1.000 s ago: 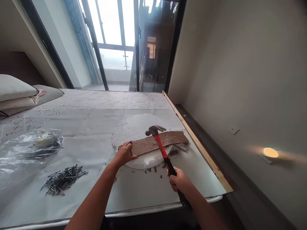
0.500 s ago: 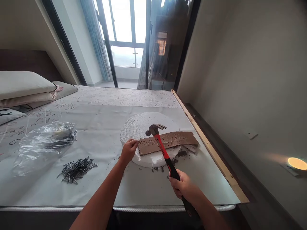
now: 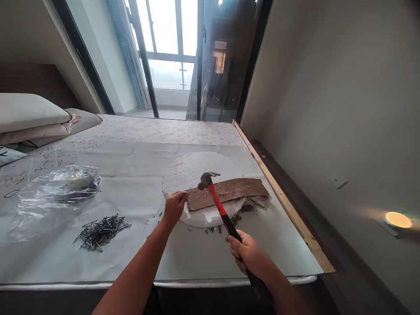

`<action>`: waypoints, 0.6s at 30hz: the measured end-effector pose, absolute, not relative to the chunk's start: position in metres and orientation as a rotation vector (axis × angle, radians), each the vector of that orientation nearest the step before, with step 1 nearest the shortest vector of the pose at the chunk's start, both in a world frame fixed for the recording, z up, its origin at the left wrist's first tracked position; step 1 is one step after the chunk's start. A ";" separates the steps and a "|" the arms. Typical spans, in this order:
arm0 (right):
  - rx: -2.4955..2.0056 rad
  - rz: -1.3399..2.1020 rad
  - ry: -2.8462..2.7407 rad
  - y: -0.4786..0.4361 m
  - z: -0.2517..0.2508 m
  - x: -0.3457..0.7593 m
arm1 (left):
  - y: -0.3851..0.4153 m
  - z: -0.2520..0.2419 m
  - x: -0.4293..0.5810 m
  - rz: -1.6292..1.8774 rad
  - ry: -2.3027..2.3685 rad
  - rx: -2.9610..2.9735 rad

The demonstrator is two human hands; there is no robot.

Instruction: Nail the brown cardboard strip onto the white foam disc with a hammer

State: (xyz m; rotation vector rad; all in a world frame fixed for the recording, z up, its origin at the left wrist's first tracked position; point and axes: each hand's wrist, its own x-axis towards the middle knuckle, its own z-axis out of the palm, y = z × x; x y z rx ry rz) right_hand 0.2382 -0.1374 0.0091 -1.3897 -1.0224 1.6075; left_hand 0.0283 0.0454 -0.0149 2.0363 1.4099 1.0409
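My right hand [image 3: 244,250] grips the black handle of a claw hammer [image 3: 215,199], whose red neck and metal head hang over a brown strip of board [image 3: 239,189]. Rows of small holes or nail heads dot the strip. It lies across a round white slab [image 3: 183,173] that looks like foam. At the strip's left end my left hand [image 3: 174,207] is closed in a pinch, its fingertips at the edge. Between them is a thin dark thing that looks like a nail, mostly hidden. The hammer head is just right of these fingers.
A pile of nails [image 3: 102,232] lies left of my left arm, with a clear plastic bag [image 3: 59,197] behind it. Dark crumbs [image 3: 244,209] are scattered around the slab. A wooden rail [image 3: 282,194] edges the bed on the right, and pillows [image 3: 33,114] lie far left.
The view has shifted slightly, moving everything a little to the left. The hammer head is slightly closer to the left fingertips. Both hands keep their hold.
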 end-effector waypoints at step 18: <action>-1.418 1.602 -1.054 -0.143 0.011 0.236 | 0.046 -0.027 0.034 1.030 1.412 2.139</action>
